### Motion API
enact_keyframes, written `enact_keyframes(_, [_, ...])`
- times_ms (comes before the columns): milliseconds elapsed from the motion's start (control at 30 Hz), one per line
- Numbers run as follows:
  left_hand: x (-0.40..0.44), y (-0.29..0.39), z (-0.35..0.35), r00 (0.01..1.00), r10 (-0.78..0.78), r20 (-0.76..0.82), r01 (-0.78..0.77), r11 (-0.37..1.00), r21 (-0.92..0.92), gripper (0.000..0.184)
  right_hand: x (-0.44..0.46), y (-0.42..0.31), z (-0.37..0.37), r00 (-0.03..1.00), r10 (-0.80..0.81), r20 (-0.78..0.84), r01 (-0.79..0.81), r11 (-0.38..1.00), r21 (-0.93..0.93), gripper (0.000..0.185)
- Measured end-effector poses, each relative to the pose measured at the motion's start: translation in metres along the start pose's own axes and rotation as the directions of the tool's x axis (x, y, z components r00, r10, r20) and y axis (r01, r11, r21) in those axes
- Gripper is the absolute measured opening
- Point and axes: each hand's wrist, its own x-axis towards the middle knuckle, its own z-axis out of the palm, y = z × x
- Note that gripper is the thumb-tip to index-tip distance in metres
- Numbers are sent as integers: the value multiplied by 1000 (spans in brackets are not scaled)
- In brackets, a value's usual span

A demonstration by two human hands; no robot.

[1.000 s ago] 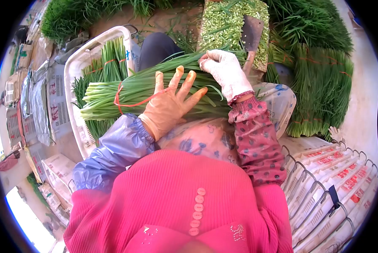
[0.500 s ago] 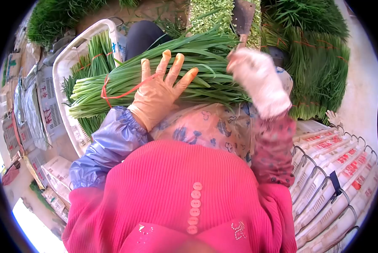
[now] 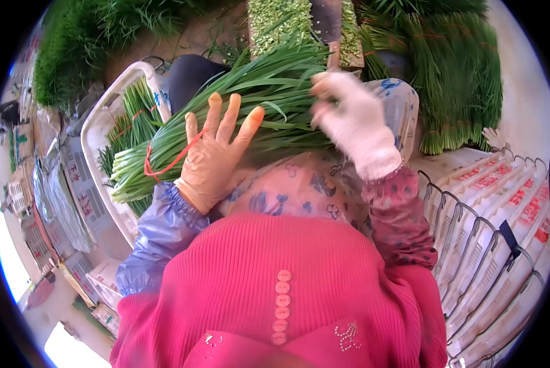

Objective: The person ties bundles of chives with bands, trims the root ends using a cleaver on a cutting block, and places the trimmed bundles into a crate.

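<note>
A bundle of long green garlic chives [image 3: 250,104] lies across my lap, pale stem ends to the left. A red tie [image 3: 149,162] circles the stems, and its loose length runs to my left hand. My left hand [image 3: 210,162], in a tan rubber glove, rests on the bundle with its fingers spread. At the leafy end is my right hand [image 3: 357,122], in a white glove, its fingers bent and a gap showing between fingertips and thumb. Its fingers are beside the leaf tips; whether they touch is unclear. A cleaver [image 3: 330,30] lies just beyond this hand, handle towards me.
A white basket [image 3: 94,116] with tied bundles stands at the left. Ahead, a board [image 3: 281,24] bears chopped green bits. Stacked chives [image 3: 455,80] stand at the right, near white crates [image 3: 501,208] with metal handles. More loose greens [image 3: 72,67] lie at the far left.
The camera view has shifted, with most of the scene sitting lower. My right hand has moved slightly left and down in the view and is less blurred. My left hand stays spread on the chives.
</note>
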Motion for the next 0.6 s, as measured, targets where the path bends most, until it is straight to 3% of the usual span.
enact_keyframes(33, [0,-1,-7,999,-10,47,11,999,-32,108,-8,5,1,967,-214,136,243,937,-253,43])
enact_keyframes(67, [2,-3,-21,980,-23,198,32,999,-43,108,-17,-4,-1,927,84,366,33,953,-301,56])
enact_keyframes(100, [0,-7,-26,992,21,124,0,985,-171,108,-19,-6,4,810,270,520,11,881,-474,51])
enact_keyframes(167, [-2,-26,-38,993,93,78,-63,946,-319,99,-33,2,15,803,207,559,69,900,-431,44])
enact_keyframes(200, [2,-42,-37,981,163,-109,-196,819,-539,91,-39,5,18,807,211,552,57,902,-427,44])
enact_keyframes(233, [9,-38,-46,996,-4,-91,-65,673,-737,87,-46,6,22,876,89,474,131,902,-411,38])
enact_keyframes(267, [19,-38,-56,994,6,-112,-79,751,-655,87,-50,6,23,923,-42,383,209,889,-408,33])
enact_keyframes(333, [52,-42,-62,975,109,-196,-186,883,-432,83,-50,1,26,920,-8,392,189,886,-424,29])
enact_keyframes(367, [66,-45,-52,973,112,-201,-190,885,-426,83,-49,-2,26,910,26,414,175,881,-439,25])
enact_keyframes(433, [87,-54,-16,974,-138,182,188,936,-298,78,-50,-5,25,889,2,457,256,826,-501,22])
enact_keyframes(500, [101,-72,11,961,-96,261,206,876,-437,68,-57,-2,23,919,-33,394,253,815,-521,21])
enact_keyframes(533, [102,-69,12,969,-117,219,219,813,-539,52,-56,-12,12,896,50,440,199,843,-500,25])
enact_keyframes(567, [101,-67,12,969,-113,218,215,819,-532,52,-55,-21,1,900,48,433,194,846,-497,25])
enact_keyframes(600, [99,-64,13,959,-209,190,281,776,-565,48,-53,-28,-8,922,89,376,156,805,-573,29])
